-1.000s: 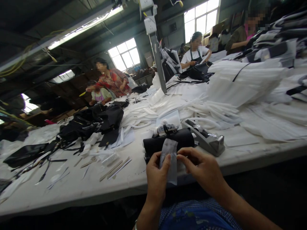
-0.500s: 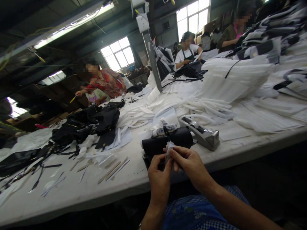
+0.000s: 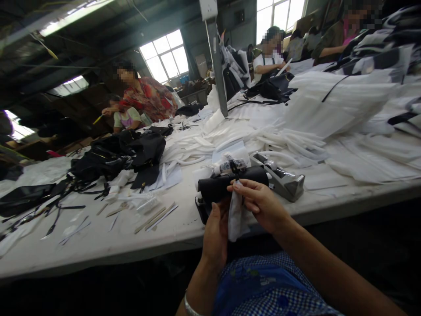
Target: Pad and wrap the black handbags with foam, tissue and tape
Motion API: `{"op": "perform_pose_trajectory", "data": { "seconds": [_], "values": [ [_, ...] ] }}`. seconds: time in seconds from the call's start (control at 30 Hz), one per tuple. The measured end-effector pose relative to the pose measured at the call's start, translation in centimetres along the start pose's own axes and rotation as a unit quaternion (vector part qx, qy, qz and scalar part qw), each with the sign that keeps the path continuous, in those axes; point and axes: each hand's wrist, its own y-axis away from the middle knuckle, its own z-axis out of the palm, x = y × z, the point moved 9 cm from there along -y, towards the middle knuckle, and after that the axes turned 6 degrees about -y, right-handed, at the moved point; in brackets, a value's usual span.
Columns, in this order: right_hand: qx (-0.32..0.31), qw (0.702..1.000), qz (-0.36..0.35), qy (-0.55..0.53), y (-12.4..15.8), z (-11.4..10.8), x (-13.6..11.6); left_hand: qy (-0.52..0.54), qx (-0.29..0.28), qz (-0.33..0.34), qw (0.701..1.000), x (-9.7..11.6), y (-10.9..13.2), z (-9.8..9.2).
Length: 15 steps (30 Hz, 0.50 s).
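My right hand (image 3: 265, 204) pinches the top of a thin whitish wrapping sheet (image 3: 234, 217), which hangs down in front of the bag. My left hand (image 3: 215, 235) is open beside that sheet, thumb up and apart from the fingers, which are partly hidden. Behind both hands a black handbag (image 3: 215, 186) sits at the table edge. A clear-wrapped roll with dark print (image 3: 232, 166) lies against the bag's far side. Just right of the bag stands a grey tape dispenser (image 3: 289, 184).
Black bags (image 3: 115, 158) and straps are heaped on the white table (image 3: 112, 252) at left, near cardboard strips (image 3: 154, 218). White foam tubes (image 3: 292, 142) and stacked foam sheets (image 3: 348, 101) spread behind and right. A metal post (image 3: 217, 61) rises mid-table. Several people work beyond.
The whitish sheet, bunched between both hands before, now hangs lengthwise from my right hand. My left hand has lowered and its fingers have opened. The view has shifted slightly.
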Motion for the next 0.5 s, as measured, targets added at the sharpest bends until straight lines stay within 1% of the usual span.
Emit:
{"op": "perform_pose_trajectory", "data": {
  "seconds": [0.07,0.1,0.13,0.23,0.3,0.37,0.4,0.43,0.5],
  "values": [
    [-0.008,1.0,0.025,-0.01,-0.1,0.0,0.4,0.063,-0.063,-0.082,0.993,-1.4,0.3,0.9],
    [-0.012,0.999,0.034,-0.013,-0.1,0.0,0.5,0.072,-0.079,-0.11,0.988,-1.8,0.5,1.0],
    [-0.014,0.999,0.037,-0.014,-0.2,0.0,0.6,0.073,-0.083,-0.127,0.986,-2.0,0.6,0.9],
    [-0.021,0.999,0.03,-0.003,-0.3,0.0,0.3,0.084,-0.078,-0.147,0.982,-2.6,0.9,0.5],
    [-0.024,0.999,0.028,0.0,-0.4,0.0,0.3,0.098,-0.086,-0.163,0.978,-3.1,1.0,0.5],
    [-0.025,0.999,0.027,0.003,-0.4,0.1,0.2,0.095,-0.085,-0.165,0.978,-3.4,1.1,0.5],
    [-0.023,0.999,0.024,0.007,-0.5,0.1,0.2,0.076,-0.076,-0.156,0.982,-3.4,1.0,0.3],
    [-0.019,1.0,0.019,0.014,-0.5,0.0,0.2,0.039,-0.062,-0.137,0.988,-3.0,0.9,-0.2],
    [-0.005,0.999,0.0,0.035,-0.5,-0.2,0.0,-0.097,-0.019,-0.069,0.993,-1.4,0.8,-1.4]
  ]
}}
